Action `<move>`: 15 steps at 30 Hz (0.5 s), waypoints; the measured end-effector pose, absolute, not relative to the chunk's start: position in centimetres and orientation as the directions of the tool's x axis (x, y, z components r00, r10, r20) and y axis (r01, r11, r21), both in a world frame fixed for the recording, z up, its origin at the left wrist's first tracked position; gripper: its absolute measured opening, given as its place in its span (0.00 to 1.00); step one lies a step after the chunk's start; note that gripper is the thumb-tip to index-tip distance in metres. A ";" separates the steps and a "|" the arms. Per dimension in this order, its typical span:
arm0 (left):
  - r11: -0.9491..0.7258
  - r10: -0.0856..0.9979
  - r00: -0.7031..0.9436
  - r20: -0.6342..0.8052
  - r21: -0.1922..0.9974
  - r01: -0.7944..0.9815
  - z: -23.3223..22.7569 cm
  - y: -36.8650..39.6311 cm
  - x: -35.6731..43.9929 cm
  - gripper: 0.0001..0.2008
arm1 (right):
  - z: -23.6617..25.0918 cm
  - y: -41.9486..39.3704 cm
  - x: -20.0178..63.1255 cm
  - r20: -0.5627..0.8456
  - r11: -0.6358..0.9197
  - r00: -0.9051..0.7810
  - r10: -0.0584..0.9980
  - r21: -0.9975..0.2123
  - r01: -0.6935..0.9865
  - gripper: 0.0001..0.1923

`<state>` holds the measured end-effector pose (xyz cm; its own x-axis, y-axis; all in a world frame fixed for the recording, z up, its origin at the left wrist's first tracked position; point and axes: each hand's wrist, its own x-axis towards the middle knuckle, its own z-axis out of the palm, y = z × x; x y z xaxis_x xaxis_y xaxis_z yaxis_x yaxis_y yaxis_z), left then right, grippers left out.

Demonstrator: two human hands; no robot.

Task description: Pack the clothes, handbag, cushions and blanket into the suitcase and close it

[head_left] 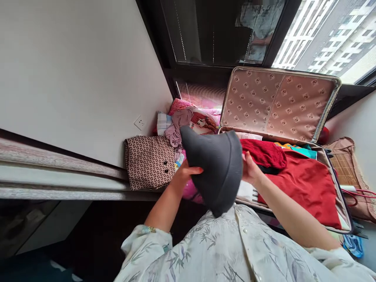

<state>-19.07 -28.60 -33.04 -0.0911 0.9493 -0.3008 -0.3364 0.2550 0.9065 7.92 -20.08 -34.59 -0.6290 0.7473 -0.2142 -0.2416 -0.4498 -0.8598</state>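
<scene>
You can read no words or numbers here; the suitcase lid lining [276, 102] carries only a repeated small emblem, too small to read.

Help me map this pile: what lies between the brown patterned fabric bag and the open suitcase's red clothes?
In the head view, the dark grey knitted hat, held by the left hand and right hand, with pink fabric beneath it.

Open suitcase [323, 100] w/ red clothes [308, 184] — patterned bag [148, 162] beside.
</scene>
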 end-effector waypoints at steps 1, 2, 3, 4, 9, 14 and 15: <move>0.219 0.967 -0.049 -0.252 0.911 -0.351 -32.8 -27.2 -17.7 0.36 | -33.4 -18.4 8.4 -0.160 -0.364 -0.567 0.808 -0.892 -0.267 0.41; 0.173 0.982 -0.011 -0.191 0.914 -0.366 -32.9 -25.8 -16.4 0.38 | -32.5 -16.6 9.0 -0.107 -0.276 -0.498 0.861 -0.919 -0.280 0.40; 0.127 0.991 0.019 -0.130 0.916 -0.382 -33.3 -24.3 -15.3 0.39 | -32.0 -14.8 9.8 -0.064 -0.202 -0.432 0.900 -0.938 -0.282 0.40; 0.093 0.996 0.044 -0.083 0.915 -0.393 -34.0 -22.9 -14.1 0.40 | -31.9 -13.2 10.7 -0.040 -0.153 -0.375 0.926 -0.949 -0.277 0.42; 0.223 0.972 -0.010 -0.233 0.941 -0.255 -41.9 -19.8 -9.7 0.39 | -39.2 -10.2 14.5 -0.224 -0.246 -0.211 0.952 -0.966 -0.082 0.52; 0.472 0.853 -0.344 -0.393 0.862 0.186 -48.3 -21.3 -8.0 0.39 | -48.3 -14.3 15.1 -0.315 -0.304 -0.061 0.947 -0.941 0.146 0.38; 0.482 0.847 -0.358 -0.392 0.851 0.207 -48.6 -21.4 -7.9 0.39 | -48.9 -14.7 15.1 -0.302 -0.292 -0.063 0.951 -0.947 0.132 0.38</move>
<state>-7.86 -21.44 -48.62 -0.3580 0.8473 -0.3924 0.2073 0.4819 0.8513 15.07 -14.71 -48.91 -0.0630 0.9513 -0.3016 0.1317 -0.2916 -0.9474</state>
